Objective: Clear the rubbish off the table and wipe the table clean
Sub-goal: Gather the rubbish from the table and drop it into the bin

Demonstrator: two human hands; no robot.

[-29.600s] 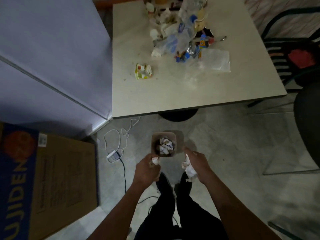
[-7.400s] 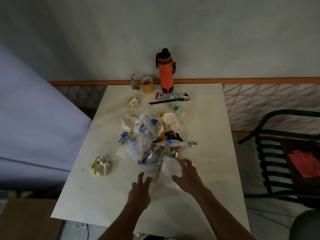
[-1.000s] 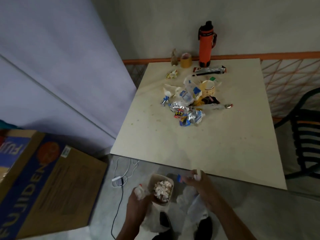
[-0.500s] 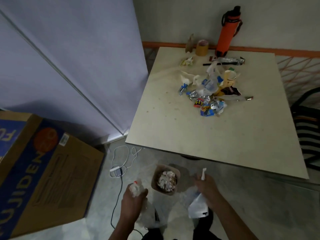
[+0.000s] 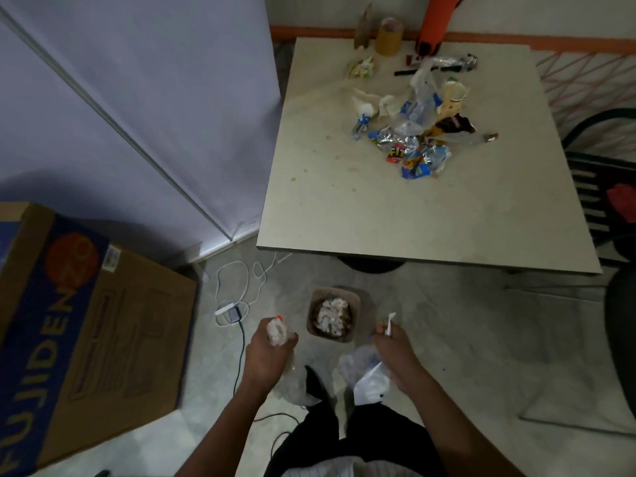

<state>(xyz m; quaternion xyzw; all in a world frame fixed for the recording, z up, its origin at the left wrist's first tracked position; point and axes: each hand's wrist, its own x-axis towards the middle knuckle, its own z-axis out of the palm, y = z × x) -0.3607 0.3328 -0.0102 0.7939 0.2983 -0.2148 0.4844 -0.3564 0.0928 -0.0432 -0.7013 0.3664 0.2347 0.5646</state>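
A small brown bin point(image 5: 354, 306) stands on the floor in front of the table, holding crumpled white paper. My left hand point(image 5: 266, 356) is just left of it and grips a crumpled wrapper with clear plastic hanging below. My right hand point(image 5: 395, 352) is just right of the bin and holds a clear plastic bag point(image 5: 364, 376) and a white scrap. On the square beige table point(image 5: 395, 215) lies a heap of wrappers, plastic and a paper cup point(image 5: 416, 132). A yellow wrapper point(image 5: 360, 67) lies apart near the far left.
An orange bottle point(image 5: 435, 25), a yellow cup point(image 5: 388, 41) and a dark pen stand at the table's far edge. A big cardboard box point(image 5: 79, 332) fills the left floor. A white cable with charger point(image 5: 232, 309) lies near the bin. Dark chairs point(image 5: 602, 187) stand at the right.
The view has tilted further down toward the floor and bin. Both hands stay beside the bin with their rubbish; the right hand has moved a little rightward and lower.
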